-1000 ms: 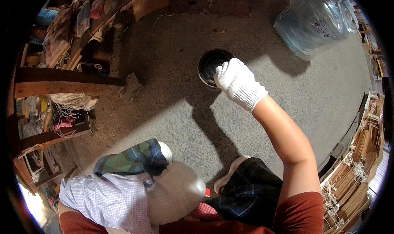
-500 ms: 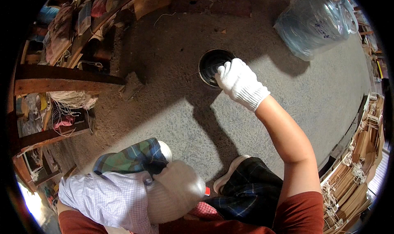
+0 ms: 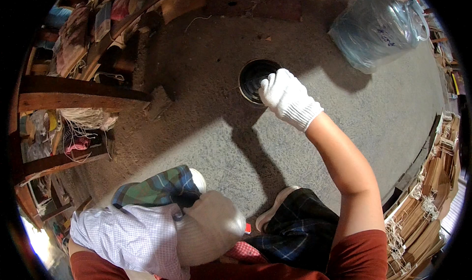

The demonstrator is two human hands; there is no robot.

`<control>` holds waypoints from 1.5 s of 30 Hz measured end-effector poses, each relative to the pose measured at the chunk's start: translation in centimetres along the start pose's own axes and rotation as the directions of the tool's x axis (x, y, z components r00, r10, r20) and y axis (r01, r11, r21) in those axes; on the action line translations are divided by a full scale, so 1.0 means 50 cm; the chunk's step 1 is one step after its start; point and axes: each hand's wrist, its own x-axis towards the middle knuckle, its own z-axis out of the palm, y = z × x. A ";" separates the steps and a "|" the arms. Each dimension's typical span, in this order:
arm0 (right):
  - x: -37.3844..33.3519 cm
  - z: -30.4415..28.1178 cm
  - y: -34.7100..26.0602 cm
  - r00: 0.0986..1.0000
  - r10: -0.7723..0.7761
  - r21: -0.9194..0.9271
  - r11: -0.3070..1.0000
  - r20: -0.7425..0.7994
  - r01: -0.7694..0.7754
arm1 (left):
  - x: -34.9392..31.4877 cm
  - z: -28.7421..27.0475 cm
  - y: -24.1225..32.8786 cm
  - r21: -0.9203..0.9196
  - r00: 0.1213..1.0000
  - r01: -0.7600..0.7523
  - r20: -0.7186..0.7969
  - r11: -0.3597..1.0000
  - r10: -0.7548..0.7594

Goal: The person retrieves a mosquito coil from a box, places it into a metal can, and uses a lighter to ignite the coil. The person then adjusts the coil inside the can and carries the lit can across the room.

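Observation:
My right hand (image 3: 287,98), in a white knitted glove, reaches forward with its fingers curled closed at the right edge of a round black container (image 3: 247,85) with a pale rim. The hand covers part of the opening, and what the fingertips grip is hidden. Close to my body, my left hand (image 3: 211,223), also gloved in white, is drawn into a rounded, closed shape. Its fingertips cannot be seen, nor what they may hold. A small red piece (image 3: 248,228) shows right beside it. A pale checked cloth sleeve (image 3: 130,235) covers my left forearm.
On the concrete floor (image 3: 206,137) at far right stands a large clear bluish plastic bottle (image 3: 381,31) with a handle. Bundles of brown strips (image 3: 418,221) tied with white string line the right. A wooden rack (image 3: 83,100) with string and cloth fills the left.
Almost nothing moves. The right hand shifts very slightly at the container's edge, and a thin line seen left of the rim before is now barely visible.

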 end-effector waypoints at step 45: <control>-0.310 0.226 0.103 0.725 0.193 0.082 0.942 0.662 -0.326 | 0.426 -0.175 -0.224 -0.064 0.664 0.586 -0.534 0.808 -0.523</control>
